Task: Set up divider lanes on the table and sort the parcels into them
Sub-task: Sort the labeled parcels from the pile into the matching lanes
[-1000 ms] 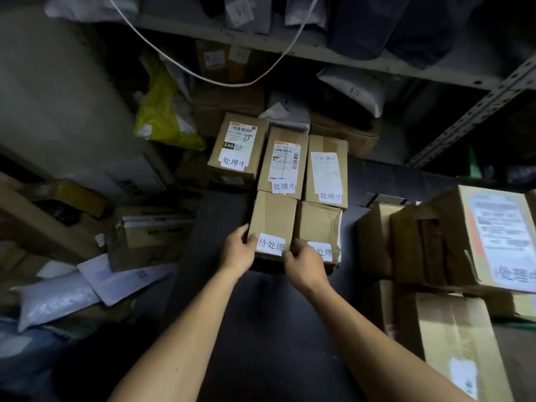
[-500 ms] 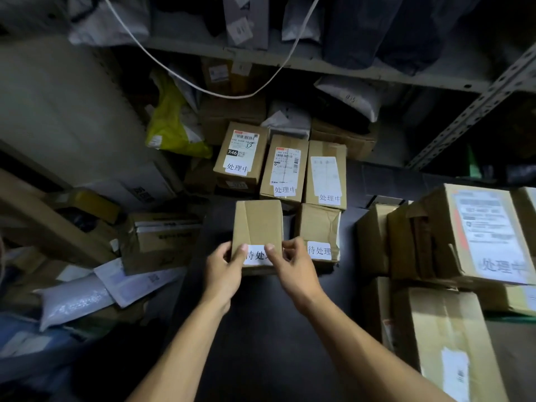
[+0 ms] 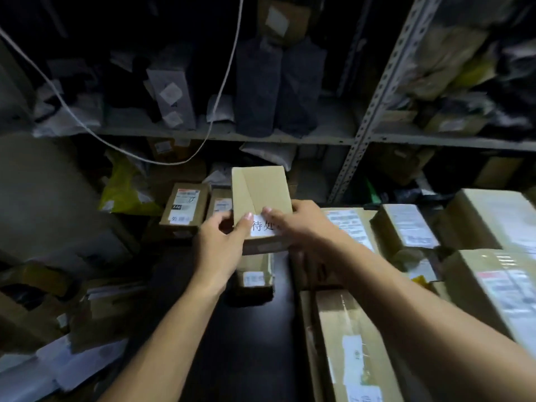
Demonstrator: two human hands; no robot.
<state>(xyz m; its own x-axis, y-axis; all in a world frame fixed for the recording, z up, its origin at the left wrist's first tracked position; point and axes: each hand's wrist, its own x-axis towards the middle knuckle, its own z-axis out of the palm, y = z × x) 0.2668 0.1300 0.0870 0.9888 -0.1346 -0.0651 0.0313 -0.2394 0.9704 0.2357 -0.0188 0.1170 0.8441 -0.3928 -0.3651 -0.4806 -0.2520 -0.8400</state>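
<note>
A small brown cardboard parcel (image 3: pixel 259 195) with a white label near its front edge is lifted above the dark table (image 3: pixel 246 343). My left hand (image 3: pixel 217 248) grips its left front corner, thumb on the label. My right hand (image 3: pixel 301 227) grips its right front side, fingers over the label. Below it another labelled small box (image 3: pixel 255 275) stands on the table. Behind, two labelled boxes (image 3: pixel 184 206) remain in a row, partly hidden by the held parcel.
Larger cardboard boxes (image 3: pixel 493 288) crowd the table's right side, with a long box (image 3: pixel 353 349) at the front right. Metal shelving (image 3: pixel 374 105) full of bags stands behind. A yellow bag (image 3: pixel 124 187), loose boxes and mailers lie on the left. A white cable (image 3: pixel 220 91) hangs down.
Both hands have picked the labelled parcel up off the table and raised it. The view has tilted upward, showing more shelving.
</note>
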